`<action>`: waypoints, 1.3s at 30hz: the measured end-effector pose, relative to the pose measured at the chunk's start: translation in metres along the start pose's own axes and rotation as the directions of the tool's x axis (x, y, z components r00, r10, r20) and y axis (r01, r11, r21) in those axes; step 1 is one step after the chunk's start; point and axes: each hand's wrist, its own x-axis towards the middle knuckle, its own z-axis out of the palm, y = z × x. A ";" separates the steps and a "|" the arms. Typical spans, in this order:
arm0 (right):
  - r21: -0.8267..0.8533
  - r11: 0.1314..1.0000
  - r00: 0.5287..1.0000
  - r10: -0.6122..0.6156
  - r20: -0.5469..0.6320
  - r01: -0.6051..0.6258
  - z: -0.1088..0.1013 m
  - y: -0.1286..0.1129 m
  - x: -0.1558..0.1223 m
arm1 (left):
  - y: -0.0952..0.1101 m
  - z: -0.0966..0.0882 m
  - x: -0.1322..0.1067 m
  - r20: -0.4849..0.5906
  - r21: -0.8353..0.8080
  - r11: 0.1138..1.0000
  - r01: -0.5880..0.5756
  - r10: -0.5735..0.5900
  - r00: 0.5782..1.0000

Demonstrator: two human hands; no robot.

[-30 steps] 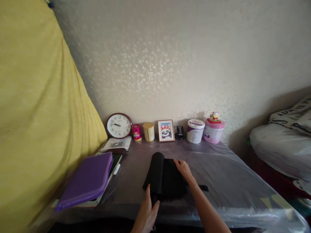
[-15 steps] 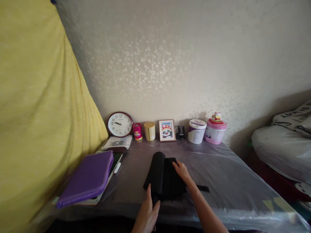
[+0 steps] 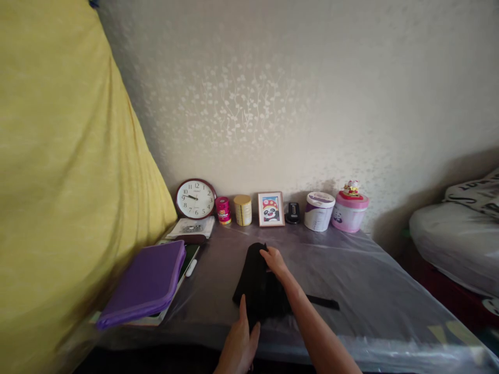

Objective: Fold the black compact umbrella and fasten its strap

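Note:
A black fabric roll [image 3: 249,283] lies near the front of the table, its far end pointing toward the wall. Its kind does not show clearly. A flat black strap [image 3: 323,302] sticks out from its right side. My left hand [image 3: 240,337] holds the near end, thumb on top and the other fingers partly hidden underneath. At the far end, my right hand [image 3: 274,261] grips the edge of the flap, which is folded over against the thick rolled part. My right forearm covers part of the black fabric.
A purple zip folder [image 3: 144,280] rests on books at the left, beside a small white object [image 3: 191,267]. Along the wall stand a clock [image 3: 195,199], a pink can [image 3: 223,210], a yellow can [image 3: 243,211], a picture frame [image 3: 271,209] and tubs [image 3: 319,212]. Plastic sheeting covers the table [image 3: 362,291].
My right hand has moved left, bringing the right flap over against the rolled part. My left hand keeps its hold at the near end. The view has shifted slightly.

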 end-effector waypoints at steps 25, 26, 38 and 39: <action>-0.424 0.869 0.966 -0.217 0.139 0.256 0.034 -0.032 -0.035 | -0.001 0.004 -0.001 -0.023 0.161 0.987 -0.014 0.018 1.000; -0.424 0.862 0.960 -0.237 0.147 0.278 0.033 -0.031 -0.037 | -0.001 0.004 -0.002 -0.045 0.155 0.988 -0.021 0.028 0.999; -0.413 0.789 0.889 -0.425 0.170 0.456 0.027 -0.028 -0.057 | 0.009 -0.005 -0.006 -0.026 0.140 0.984 -0.113 0.118 0.993; -0.387 0.783 0.873 -0.456 0.176 0.487 0.025 -0.027 -0.060 | 0.009 -0.004 -0.005 -0.014 0.142 0.984 -0.109 0.112 0.994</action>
